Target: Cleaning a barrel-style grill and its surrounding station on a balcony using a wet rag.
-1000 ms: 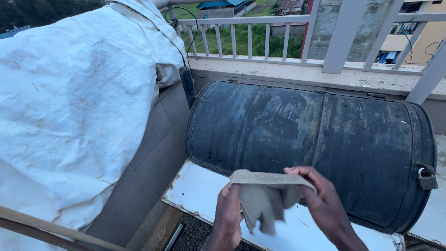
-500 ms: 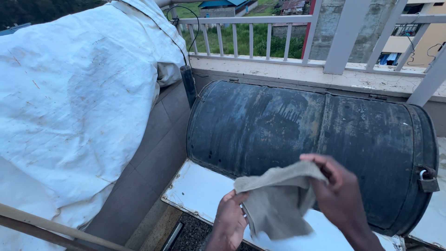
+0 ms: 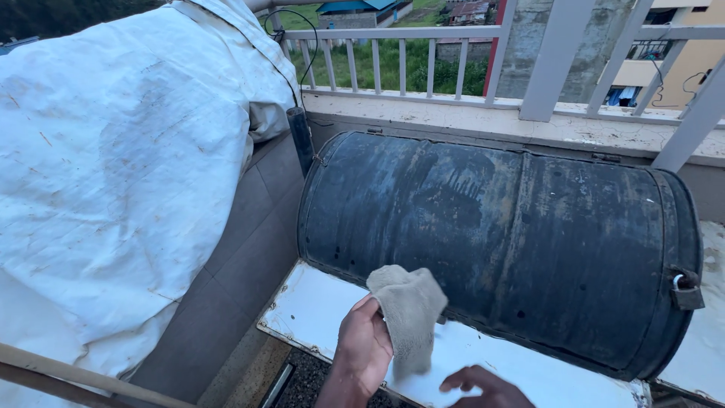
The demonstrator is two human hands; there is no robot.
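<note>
On a balcony, a person's left hand (image 3: 364,349) pinches a small grey-brown cloth (image 3: 408,311) in front of a black metal drum (image 3: 498,234) lying on its side. The cloth looks soft, light and limp: it bunches at the top and droops below the fingers, so it would likely be best gripped by a gathered fold rather than a loose corner. It sits at about one o'clock from the left hand, touching the thumb and fingertips, which are closed on its left edge. The right hand (image 3: 483,387), at roughly five o'clock from the cloth near the bottom of the frame, is loosely curled and holds nothing, just below the hanging end. Under both hands runs a white shelf (image 3: 317,306) with chipped edges. A white tarp (image 3: 121,166) covers a bulky shape at nine o'clock; a pale railing (image 3: 423,60) runs behind.
</note>
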